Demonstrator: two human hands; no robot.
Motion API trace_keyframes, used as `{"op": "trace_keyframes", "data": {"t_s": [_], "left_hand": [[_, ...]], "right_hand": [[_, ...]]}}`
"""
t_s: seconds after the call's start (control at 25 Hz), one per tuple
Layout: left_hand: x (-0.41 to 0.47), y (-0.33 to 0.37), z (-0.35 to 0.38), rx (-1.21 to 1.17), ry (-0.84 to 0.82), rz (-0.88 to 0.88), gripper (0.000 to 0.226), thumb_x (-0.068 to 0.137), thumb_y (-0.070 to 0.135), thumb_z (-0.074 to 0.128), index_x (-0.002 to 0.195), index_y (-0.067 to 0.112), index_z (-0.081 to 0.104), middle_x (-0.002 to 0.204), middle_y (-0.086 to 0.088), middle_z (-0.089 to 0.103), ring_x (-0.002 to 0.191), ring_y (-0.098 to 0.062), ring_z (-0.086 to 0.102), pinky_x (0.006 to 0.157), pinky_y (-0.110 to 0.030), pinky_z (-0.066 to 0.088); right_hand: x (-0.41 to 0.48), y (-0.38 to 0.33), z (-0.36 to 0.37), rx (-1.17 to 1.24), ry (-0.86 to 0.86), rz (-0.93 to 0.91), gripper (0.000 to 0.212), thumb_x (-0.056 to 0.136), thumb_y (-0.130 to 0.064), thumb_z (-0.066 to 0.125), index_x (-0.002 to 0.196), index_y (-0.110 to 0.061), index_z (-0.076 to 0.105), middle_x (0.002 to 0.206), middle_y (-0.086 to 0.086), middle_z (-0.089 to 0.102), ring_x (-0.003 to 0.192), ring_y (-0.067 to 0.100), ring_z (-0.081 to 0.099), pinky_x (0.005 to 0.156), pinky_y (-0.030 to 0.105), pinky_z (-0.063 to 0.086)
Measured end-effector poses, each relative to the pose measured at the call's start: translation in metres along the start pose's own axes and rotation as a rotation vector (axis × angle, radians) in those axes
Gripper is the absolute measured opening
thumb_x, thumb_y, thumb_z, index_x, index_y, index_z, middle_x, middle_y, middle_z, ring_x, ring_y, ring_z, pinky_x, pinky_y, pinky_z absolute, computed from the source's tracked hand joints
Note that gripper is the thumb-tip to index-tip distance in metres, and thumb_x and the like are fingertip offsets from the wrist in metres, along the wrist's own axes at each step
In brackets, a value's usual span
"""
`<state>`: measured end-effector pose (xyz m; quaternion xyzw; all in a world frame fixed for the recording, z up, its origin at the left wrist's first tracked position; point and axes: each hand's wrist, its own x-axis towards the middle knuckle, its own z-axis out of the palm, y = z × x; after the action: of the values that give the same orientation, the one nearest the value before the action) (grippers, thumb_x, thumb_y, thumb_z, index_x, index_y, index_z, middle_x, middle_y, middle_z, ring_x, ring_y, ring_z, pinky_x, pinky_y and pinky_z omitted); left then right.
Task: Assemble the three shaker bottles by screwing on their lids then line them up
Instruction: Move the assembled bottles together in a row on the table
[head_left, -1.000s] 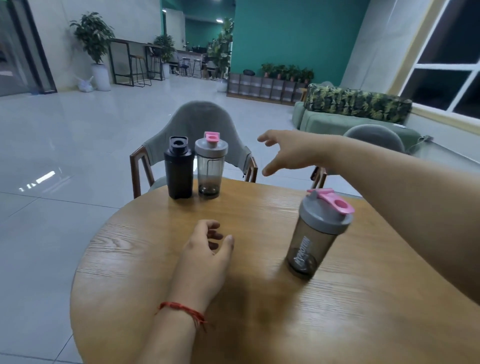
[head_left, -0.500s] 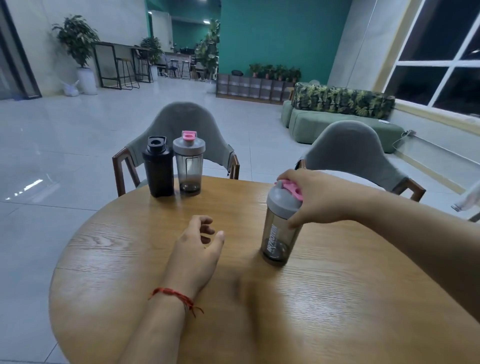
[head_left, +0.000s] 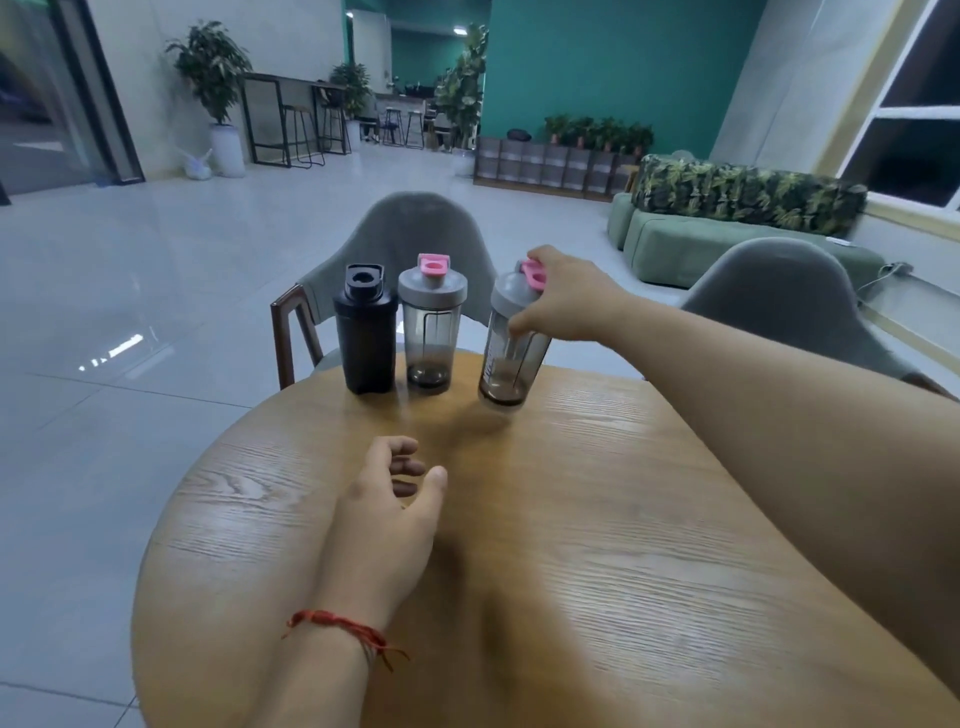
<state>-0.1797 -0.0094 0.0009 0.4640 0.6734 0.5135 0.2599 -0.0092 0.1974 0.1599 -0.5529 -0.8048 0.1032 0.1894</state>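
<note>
Three lidded shaker bottles are at the far edge of the round wooden table (head_left: 597, 545). A black bottle (head_left: 365, 332) stands leftmost, upright. Right beside it stands a smoky clear bottle with a grey lid and pink cap (head_left: 431, 322). A second smoky bottle with grey lid and pink cap (head_left: 506, 358) is a short gap to the right, tilted, its base at or just above the tabletop. My right hand (head_left: 563, 299) grips this bottle around its lid from the right. My left hand (head_left: 389, 514) rests on the table nearer to me, fingers loosely curled and holding nothing.
Two grey chairs with wooden frames sit behind the table, one (head_left: 405, 244) behind the bottles and one (head_left: 779, 301) at the right. Tiled floor, a green sofa (head_left: 691, 234) and plants lie beyond.
My right hand took hold of the third bottle by its lid and carried it away from me toward the two bottles at the far edge. My left hand stayed put.
</note>
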Motion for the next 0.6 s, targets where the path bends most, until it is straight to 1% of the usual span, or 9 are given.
{"op": "trace_keyframes", "data": {"t_s": [0.08, 0.16, 0.24, 0.32, 0.44, 0.6], "left_hand": [[0.004, -0.005, -0.003, -0.019, 0.03, -0.002, 0.026, 0.103, 0.036, 0.07, 0.126, 0.036, 0.059, 0.111, 0.016, 0.07, 0.103, -0.002, 0.068, 0.082, -0.025, 0.056], [0.006, -0.008, -0.003, -0.029, 0.034, -0.013, 0.024, 0.102, 0.035, 0.07, 0.124, 0.036, 0.06, 0.111, 0.017, 0.07, 0.102, -0.003, 0.068, 0.085, -0.029, 0.059], [0.008, -0.011, -0.003, -0.041, 0.04, -0.028, 0.024, 0.101, 0.034, 0.072, 0.122, 0.037, 0.06, 0.11, 0.016, 0.071, 0.101, -0.005, 0.07, 0.09, -0.036, 0.062], [0.009, -0.013, -0.001, -0.046, 0.041, -0.041, 0.024, 0.1, 0.033, 0.073, 0.121, 0.037, 0.061, 0.109, 0.015, 0.072, 0.1, -0.006, 0.071, 0.091, -0.039, 0.063], [0.008, -0.012, 0.001, -0.042, 0.036, -0.041, 0.025, 0.1, 0.034, 0.073, 0.121, 0.037, 0.061, 0.109, 0.016, 0.072, 0.101, -0.005, 0.07, 0.091, -0.037, 0.063], [0.006, -0.011, 0.002, -0.038, 0.031, -0.041, 0.026, 0.1, 0.035, 0.073, 0.122, 0.037, 0.061, 0.109, 0.015, 0.071, 0.102, -0.005, 0.07, 0.091, -0.037, 0.063]], "right_hand": [[0.026, -0.005, 0.014, 0.003, -0.004, -0.002, 0.087, 0.078, -0.031, 0.092, 0.153, -0.018, 0.049, 0.138, 0.011, 0.063, 0.11, 0.032, 0.059, 0.085, 0.034, 0.048], [0.044, -0.007, 0.023, 0.002, -0.015, -0.003, 0.085, 0.081, -0.028, 0.09, 0.153, -0.017, 0.048, 0.135, 0.011, 0.061, 0.109, 0.032, 0.059, 0.083, 0.035, 0.049], [0.057, -0.007, 0.03, -0.004, -0.014, 0.004, 0.084, 0.083, -0.026, 0.088, 0.155, -0.017, 0.047, 0.138, 0.013, 0.061, 0.11, 0.031, 0.059, 0.085, 0.037, 0.052], [0.065, -0.004, 0.035, -0.006, -0.016, 0.016, 0.085, 0.083, -0.026, 0.088, 0.156, -0.016, 0.046, 0.142, 0.013, 0.06, 0.111, 0.03, 0.057, 0.09, 0.038, 0.053], [0.07, 0.0, 0.042, 0.002, -0.017, 0.019, 0.087, 0.083, -0.028, 0.09, 0.157, -0.016, 0.046, 0.145, 0.014, 0.061, 0.112, 0.03, 0.056, 0.091, 0.037, 0.052], [0.071, -0.003, 0.041, 0.008, -0.031, 0.001, 0.092, 0.083, -0.029, 0.092, 0.16, -0.016, 0.043, 0.149, 0.015, 0.059, 0.115, 0.03, 0.055, 0.097, 0.041, 0.054]]}}
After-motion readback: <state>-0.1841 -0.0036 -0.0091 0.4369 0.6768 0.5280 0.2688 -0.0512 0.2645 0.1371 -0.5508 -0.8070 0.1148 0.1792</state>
